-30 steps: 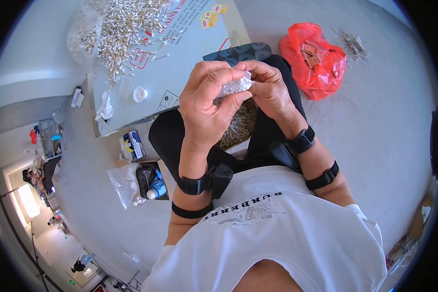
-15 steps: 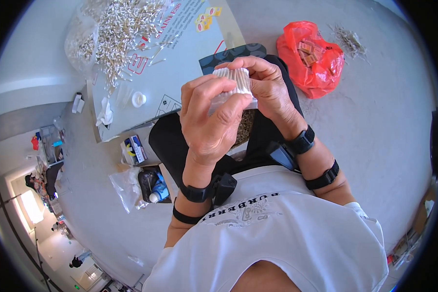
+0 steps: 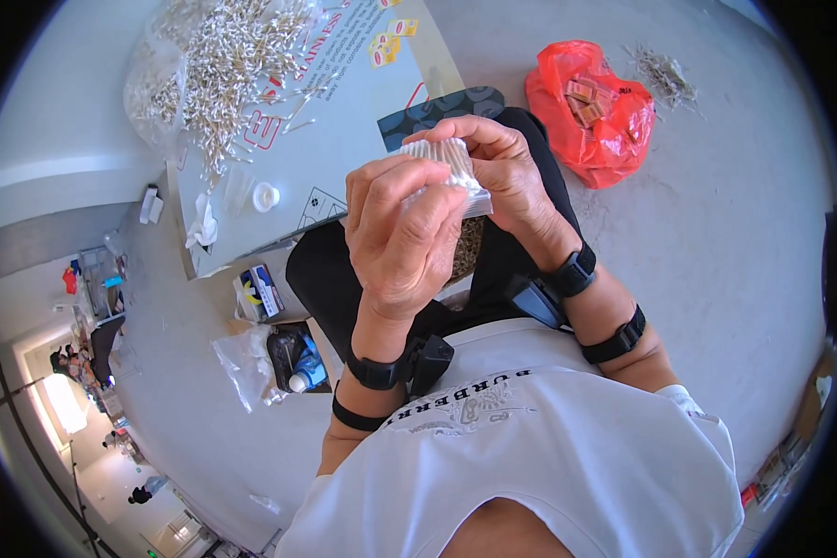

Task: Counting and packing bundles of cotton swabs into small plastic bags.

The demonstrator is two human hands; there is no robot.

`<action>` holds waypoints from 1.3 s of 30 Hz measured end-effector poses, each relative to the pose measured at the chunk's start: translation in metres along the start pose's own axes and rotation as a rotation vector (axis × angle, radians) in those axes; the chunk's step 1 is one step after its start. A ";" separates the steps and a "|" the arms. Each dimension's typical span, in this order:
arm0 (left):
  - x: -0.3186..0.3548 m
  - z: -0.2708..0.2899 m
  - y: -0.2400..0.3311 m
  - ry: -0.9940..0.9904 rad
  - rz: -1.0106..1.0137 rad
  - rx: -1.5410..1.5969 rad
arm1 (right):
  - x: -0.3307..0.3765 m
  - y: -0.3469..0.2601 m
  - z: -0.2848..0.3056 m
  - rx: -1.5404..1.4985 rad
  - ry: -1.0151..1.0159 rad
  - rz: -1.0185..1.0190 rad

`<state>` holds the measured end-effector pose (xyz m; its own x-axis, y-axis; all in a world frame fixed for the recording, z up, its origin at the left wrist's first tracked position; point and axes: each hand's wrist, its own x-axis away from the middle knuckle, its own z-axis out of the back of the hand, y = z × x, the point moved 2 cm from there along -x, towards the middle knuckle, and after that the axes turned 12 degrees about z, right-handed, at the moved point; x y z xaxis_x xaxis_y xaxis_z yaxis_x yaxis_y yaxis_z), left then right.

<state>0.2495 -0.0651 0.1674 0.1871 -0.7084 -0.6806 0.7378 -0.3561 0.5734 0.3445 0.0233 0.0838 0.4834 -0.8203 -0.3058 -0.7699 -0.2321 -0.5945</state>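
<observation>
Both hands hold a row of cotton swabs (image 3: 448, 154) with pale sticks and white tips, above my lap. Clear plastic packaging (image 3: 477, 204) shows around the lower edge of the swabs; its full shape is hidden by my fingers. My left hand (image 3: 402, 232) is closed on the near left side, thumb and fingertips pressed against the swabs. My right hand (image 3: 510, 177) grips the far right side, its index finger curled over the top. On the table to the far left lies a big loose heap of cotton swabs (image 3: 237, 74), partly in a clear plastic bag (image 3: 156, 102).
The table (image 3: 298, 167) carries a small white round lid (image 3: 265, 196), a crumpled white tissue (image 3: 202, 221) and yellow stickers (image 3: 391, 39). A red plastic bag (image 3: 614, 139) of small packets and scattered sticks (image 3: 665, 76) lie on the floor. Left of my knee stands a box with a blue-and-white bottle (image 3: 307, 369).
The swabs have tilted and shifted slightly down between my hands, and more clear plastic shows below them. My left fingers have moved in closer over the swabs.
</observation>
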 end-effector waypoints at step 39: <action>0.043 -0.005 -0.067 0.055 1.003 0.624 | 0.006 -0.020 0.023 0.759 0.017 -0.202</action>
<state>0.2112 -0.0688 0.0976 0.5412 -0.8190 0.1906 -0.1963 0.0973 0.9757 0.3721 0.0350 0.0767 0.5723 -0.8097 -0.1300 -0.1697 0.0382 -0.9848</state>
